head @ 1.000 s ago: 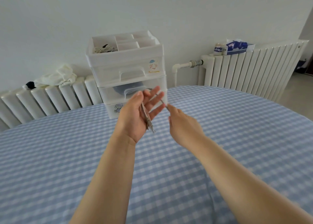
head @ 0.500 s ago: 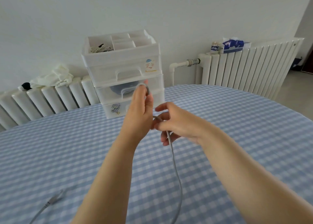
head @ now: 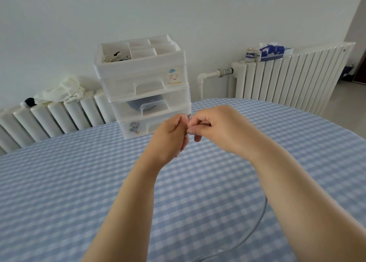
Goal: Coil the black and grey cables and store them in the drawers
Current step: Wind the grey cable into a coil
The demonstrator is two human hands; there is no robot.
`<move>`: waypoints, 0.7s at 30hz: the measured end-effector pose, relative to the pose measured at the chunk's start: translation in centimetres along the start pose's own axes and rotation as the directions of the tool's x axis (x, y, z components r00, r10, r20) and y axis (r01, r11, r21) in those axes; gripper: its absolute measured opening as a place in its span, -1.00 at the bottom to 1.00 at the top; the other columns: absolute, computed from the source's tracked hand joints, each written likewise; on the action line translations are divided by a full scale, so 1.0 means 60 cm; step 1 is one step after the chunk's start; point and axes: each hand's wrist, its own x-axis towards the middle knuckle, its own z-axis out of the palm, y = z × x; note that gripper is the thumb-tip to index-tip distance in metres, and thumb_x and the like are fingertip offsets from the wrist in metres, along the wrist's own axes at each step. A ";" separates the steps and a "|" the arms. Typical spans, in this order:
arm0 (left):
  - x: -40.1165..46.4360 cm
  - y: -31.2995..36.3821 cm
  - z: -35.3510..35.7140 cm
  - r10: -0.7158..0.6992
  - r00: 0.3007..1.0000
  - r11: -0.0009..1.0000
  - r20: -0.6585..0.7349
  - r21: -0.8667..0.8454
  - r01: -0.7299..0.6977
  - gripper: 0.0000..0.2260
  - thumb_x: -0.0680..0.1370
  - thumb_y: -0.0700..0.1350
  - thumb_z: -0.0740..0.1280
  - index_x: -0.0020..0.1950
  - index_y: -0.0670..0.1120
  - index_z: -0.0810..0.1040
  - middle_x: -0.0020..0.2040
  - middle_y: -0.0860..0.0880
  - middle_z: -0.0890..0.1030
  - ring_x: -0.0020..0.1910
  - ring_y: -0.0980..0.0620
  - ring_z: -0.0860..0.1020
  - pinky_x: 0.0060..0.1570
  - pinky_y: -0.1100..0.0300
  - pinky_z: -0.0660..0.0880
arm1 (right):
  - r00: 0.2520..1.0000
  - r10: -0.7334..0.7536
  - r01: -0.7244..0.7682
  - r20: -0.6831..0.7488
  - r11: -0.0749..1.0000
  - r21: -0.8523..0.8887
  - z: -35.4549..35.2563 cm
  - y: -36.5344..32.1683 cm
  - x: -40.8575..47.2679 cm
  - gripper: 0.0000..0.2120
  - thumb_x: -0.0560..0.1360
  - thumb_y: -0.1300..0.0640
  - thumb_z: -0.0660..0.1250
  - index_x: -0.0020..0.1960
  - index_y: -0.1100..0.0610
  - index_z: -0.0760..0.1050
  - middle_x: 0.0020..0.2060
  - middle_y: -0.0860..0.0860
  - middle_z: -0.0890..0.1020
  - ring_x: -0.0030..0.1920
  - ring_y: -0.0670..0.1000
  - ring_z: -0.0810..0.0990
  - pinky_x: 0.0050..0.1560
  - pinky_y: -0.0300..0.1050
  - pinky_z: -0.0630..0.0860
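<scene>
Checked tablecloth (head: 79,182) | both hands – L (head: 170,135), R (head: 215,127) – pinch grey cable (head: 259,220) betw. fingertips

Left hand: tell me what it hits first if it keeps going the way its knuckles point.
Probably the bottom drawer of the white drawer unit, straight beyond the left hand. The gap cannot be judged from one view.

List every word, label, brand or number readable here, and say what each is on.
No text is readable.
Top drawer sticker: a cartoon face; the line below it is too blurred.
Bottom drawer sticker: a cartoon figure, no legible words.
Blue tissue pack on the radiator: print too blurred.
Small jar beside it: label too small.
</scene>
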 end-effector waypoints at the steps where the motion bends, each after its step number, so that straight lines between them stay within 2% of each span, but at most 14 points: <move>1: -0.002 0.005 -0.001 -0.011 0.999 0.993 0.031 -0.118 0.015 -0.67 0.67 -0.09 0.03 -0.19 -0.17 0.43 -0.50 -0.04 0.40 -0.57 0.07 0.27 -0.55 0.22 0.25 | 0.998 -0.011 0.011 -0.057 1.000 0.005 0.000 -0.002 0.000 -0.85 0.47 -0.08 0.39 -0.15 -0.01 0.59 -0.35 -0.09 0.66 -0.40 -0.19 0.53 -0.34 -0.19 0.42; 3: -0.004 0.014 -0.003 -0.020 0.993 0.950 0.118 -0.306 0.056 -0.60 0.69 -0.01 0.01 -0.14 -0.21 0.49 -0.52 -0.02 0.30 -0.56 0.08 0.18 -0.57 0.28 0.17 | 0.984 0.000 -0.009 -0.181 0.999 -0.046 -0.001 -0.002 0.002 -0.69 0.40 -0.21 0.41 -0.21 0.03 0.50 -0.42 -0.06 0.56 -0.43 -0.14 0.45 -0.40 -0.17 0.33; 5: -0.006 0.019 -0.006 -0.019 0.983 0.930 0.182 -0.357 0.084 -0.55 0.64 0.12 0.01 -0.10 -0.12 0.57 -0.51 0.01 0.25 -0.54 0.09 0.14 -0.57 0.28 0.15 | 0.974 0.016 -0.043 -0.226 0.992 -0.115 -0.003 0.003 0.005 -0.56 0.35 -0.31 0.37 -0.25 0.08 0.44 -0.49 -0.09 0.43 -0.46 -0.11 0.35 -0.40 -0.15 0.28; 6: -0.007 0.021 -0.007 -0.025 0.983 0.932 0.181 -0.350 0.088 -0.56 0.62 0.15 0.03 -0.08 -0.11 0.56 -0.51 0.02 0.25 -0.54 0.10 0.15 -0.57 0.28 0.16 | 0.978 0.026 -0.046 -0.206 0.995 -0.093 -0.006 0.006 0.007 -0.53 0.35 -0.33 0.35 -0.26 0.10 0.45 -0.51 -0.10 0.39 -0.48 -0.12 0.31 -0.41 -0.15 0.28; 9: -0.004 0.018 -0.012 -0.063 0.996 0.966 0.055 -0.249 0.075 -0.68 0.64 0.09 0.08 -0.08 -0.10 0.47 -0.51 0.07 0.32 -0.54 0.11 0.21 -0.55 0.25 0.20 | 0.997 0.059 -0.052 -0.043 0.989 0.140 -0.026 0.018 0.008 -0.63 0.44 -0.21 0.35 -0.22 0.12 0.55 -0.51 -0.09 0.39 -0.51 -0.14 0.33 -0.41 -0.17 0.35; 12: -0.003 0.016 -0.012 -0.082 0.996 0.984 -0.034 -0.159 0.075 -0.74 0.65 0.07 0.09 -0.02 -0.08 0.46 -0.46 0.04 0.38 -0.54 0.11 0.25 -0.52 0.23 0.21 | 0.992 0.070 -0.088 0.109 0.982 0.169 -0.049 0.031 0.000 -0.80 0.52 -0.09 0.31 -0.07 -0.01 0.64 -0.44 -0.08 0.46 -0.43 -0.11 0.45 -0.36 -0.24 0.48; 13: -0.003 0.018 -0.010 -0.073 0.997 0.985 -0.022 -0.158 0.068 -0.72 0.65 0.07 0.08 -0.01 -0.09 0.46 -0.44 0.01 0.40 -0.56 0.12 0.26 -0.52 0.23 0.21 | 0.994 0.059 -0.076 0.097 0.981 0.178 -0.051 0.034 0.000 -0.83 0.53 -0.07 0.31 -0.07 -0.05 0.64 -0.47 -0.10 0.44 -0.43 -0.10 0.44 -0.38 -0.26 0.47; 15: -0.006 0.025 -0.004 -0.068 0.996 0.970 0.057 -0.229 0.080 -0.66 0.65 0.09 0.06 0.01 -0.14 0.47 -0.42 -0.03 0.40 -0.59 0.12 0.24 -0.55 0.26 0.19 | 1.000 0.023 -0.019 -0.021 0.980 0.196 -0.048 0.040 0.004 -0.86 0.51 -0.06 0.34 -0.12 -0.07 0.64 -0.52 -0.12 0.42 -0.47 -0.09 0.38 -0.43 -0.23 0.38; 16: -0.009 0.030 -0.002 -0.074 0.991 0.948 0.112 -0.300 0.105 -0.62 0.64 0.10 0.05 0.02 -0.17 0.47 -0.44 -0.02 0.39 -0.60 0.12 0.21 -0.56 0.28 0.16 | 0.995 0.007 0.013 -0.100 0.979 0.202 -0.044 0.043 0.008 -0.85 0.47 -0.09 0.37 -0.14 -0.05 0.64 -0.51 -0.10 0.44 -0.47 -0.10 0.36 -0.42 -0.24 0.35; 18: -0.013 0.039 -0.002 -0.061 0.973 0.865 0.224 -0.474 0.163 -0.61 0.62 0.13 0.06 0.00 -0.18 0.46 -0.51 0.01 0.29 -0.62 0.13 0.15 -0.59 0.33 0.13 | 0.971 0.016 0.048 -0.237 0.964 0.260 -0.033 0.047 0.015 -0.71 0.37 -0.21 0.37 -0.18 0.02 0.62 -0.47 -0.07 0.46 -0.47 -0.15 0.34 -0.42 -0.28 0.31; 20: -0.015 0.046 -0.002 -0.032 0.953 0.717 0.301 -0.658 0.231 -0.65 0.60 0.11 0.07 -0.05 -0.14 0.45 -0.54 0.05 0.22 -0.66 0.17 0.12 -0.64 0.40 0.11 | 0.958 0.036 0.056 -0.285 0.949 0.309 -0.020 0.048 0.019 -0.58 0.34 -0.29 0.30 -0.22 0.07 0.60 -0.51 -0.12 0.42 -0.50 -0.18 0.32 -0.42 -0.31 0.29; 21: -0.015 0.048 -0.001 -0.026 0.944 0.625 0.328 -0.732 0.271 -0.67 0.61 0.09 0.07 -0.07 -0.13 0.45 -0.55 0.06 0.23 -0.68 0.20 0.13 -0.66 0.43 0.10 | 0.960 0.039 0.053 -0.276 0.946 0.319 -0.010 0.047 0.019 -0.58 0.36 -0.31 0.25 -0.25 0.04 0.61 -0.53 -0.12 0.39 -0.51 -0.17 0.31 -0.41 -0.27 0.29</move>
